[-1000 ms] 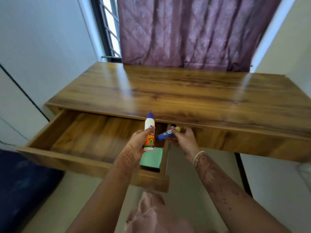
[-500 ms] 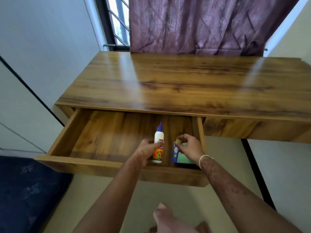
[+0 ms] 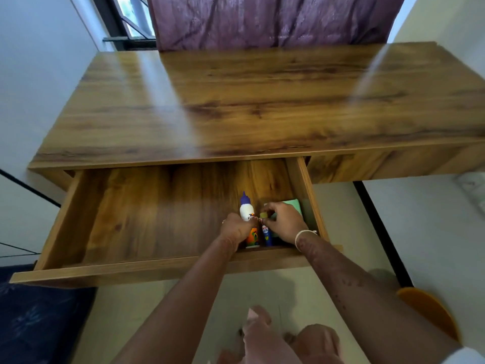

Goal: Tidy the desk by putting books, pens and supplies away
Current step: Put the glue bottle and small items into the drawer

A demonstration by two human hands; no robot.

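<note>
The wooden desk's drawer (image 3: 147, 270) stands pulled out. In its front right corner my left hand (image 3: 236, 231) grips a white glue bottle (image 3: 246, 212) with a purple cap and orange label, standing upright on the drawer floor. Right beside it my right hand (image 3: 283, 224) pinches the yellow cap of a small blue glue stick (image 3: 267, 236), also upright. A green pad (image 3: 295, 204) lies behind my right hand against the drawer's right wall, partly hidden.
The desk top (image 3: 262, 101) reaches back to a purple curtain (image 3: 262, 19) and a window. A white wall stands on the left, dark blue bedding (image 3: 34, 324) at lower left, an orange object (image 3: 430, 308) on the floor at right. My feet show below.
Both hands have come down from above the drawer's front edge into its right corner, setting the bottle and the glue stick upright on the drawer floor. The view has tilted downward.
</note>
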